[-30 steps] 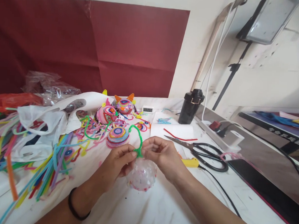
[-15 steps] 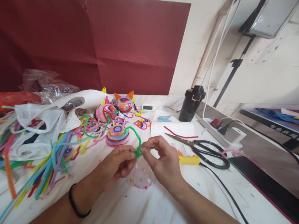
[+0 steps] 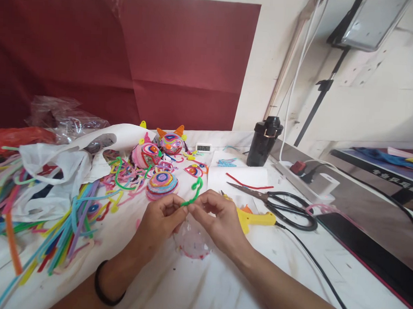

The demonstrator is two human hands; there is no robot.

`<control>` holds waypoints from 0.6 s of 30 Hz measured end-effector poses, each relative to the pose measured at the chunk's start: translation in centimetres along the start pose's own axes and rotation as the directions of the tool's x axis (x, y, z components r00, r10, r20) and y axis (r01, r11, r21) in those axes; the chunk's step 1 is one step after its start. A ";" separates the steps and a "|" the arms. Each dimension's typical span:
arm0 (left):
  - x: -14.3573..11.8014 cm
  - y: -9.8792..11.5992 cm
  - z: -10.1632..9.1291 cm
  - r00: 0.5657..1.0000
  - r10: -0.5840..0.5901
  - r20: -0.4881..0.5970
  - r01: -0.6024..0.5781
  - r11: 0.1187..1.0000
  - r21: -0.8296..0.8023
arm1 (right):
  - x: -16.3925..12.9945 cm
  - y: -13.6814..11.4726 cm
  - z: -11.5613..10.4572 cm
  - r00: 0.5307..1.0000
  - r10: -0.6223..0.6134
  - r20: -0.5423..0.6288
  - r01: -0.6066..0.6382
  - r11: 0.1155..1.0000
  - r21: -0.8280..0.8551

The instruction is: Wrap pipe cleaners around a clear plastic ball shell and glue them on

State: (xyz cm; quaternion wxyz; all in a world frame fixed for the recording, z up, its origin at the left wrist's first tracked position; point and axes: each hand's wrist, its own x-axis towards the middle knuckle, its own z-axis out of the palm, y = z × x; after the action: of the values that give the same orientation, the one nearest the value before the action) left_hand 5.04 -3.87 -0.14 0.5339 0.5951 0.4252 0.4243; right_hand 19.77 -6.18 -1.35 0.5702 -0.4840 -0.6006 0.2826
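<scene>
Between my two hands is a green pipe cleaner [image 3: 197,190], bent and curled at its upper end. My left hand [image 3: 163,217] pinches it from the left, and my right hand [image 3: 220,220] pinches it from the right, the fingertips nearly meeting. Below the fingers a clear plastic dome [image 3: 194,242] with reddish bits along its rim rests on the table, partly hidden by my hands. Just behind my left hand sits a ball half covered in coloured pipe cleaner rings [image 3: 161,185].
A heap of loose pipe cleaners [image 3: 74,226] spreads at left. Two decorated balls [image 3: 146,153] stand behind. To the right lie black scissors [image 3: 276,204], a yellow glue gun [image 3: 258,218] with a cord, and a phone [image 3: 367,259]. A dark bottle [image 3: 264,143] stands near a power strip [image 3: 305,182].
The green pipe cleaner's long free end, which arched toward the ringed ball, is now a short curl above my fingers. My right hand has shifted slightly, showing more of the glue gun.
</scene>
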 end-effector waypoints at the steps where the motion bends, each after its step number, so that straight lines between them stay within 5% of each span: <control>1: 0.0 -0.1 0.0 1.000 0.015 -0.008 -0.015 1.000 0.023 | 0.0 0.0 -0.1 0.999 -0.053 0.004 0.053 0.996 -0.067; 6: 0.0 -0.2 -0.2 0.999 0.040 0.023 -0.041 0.999 0.025 | 0.0 -0.3 -0.5 0.962 -0.273 0.016 0.268 0.927 -0.262; 9: 0.1 -0.1 -0.3 0.999 0.042 0.034 -0.041 0.999 -0.019 | -0.1 -0.2 -0.6 0.901 -0.434 0.018 0.417 0.854 -0.311; 13: 0.1 0.1 -0.2 0.999 0.028 0.016 -0.027 0.999 -0.018 | -0.3 -0.2 -0.7 0.779 -0.618 0.106 0.582 0.650 -0.489; 18: 0.0 -0.1 -0.1 1.000 0.014 -0.009 -0.014 0.999 0.034 | -0.3 -0.6 -1.0 0.682 -0.692 0.237 0.642 0.411 -0.648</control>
State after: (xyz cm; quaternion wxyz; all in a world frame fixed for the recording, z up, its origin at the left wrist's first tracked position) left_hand 4.88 -3.85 -0.21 0.5190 0.6050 0.4304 0.4234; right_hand 20.48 -6.90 -0.72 0.4319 -0.3881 -0.7816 -0.2280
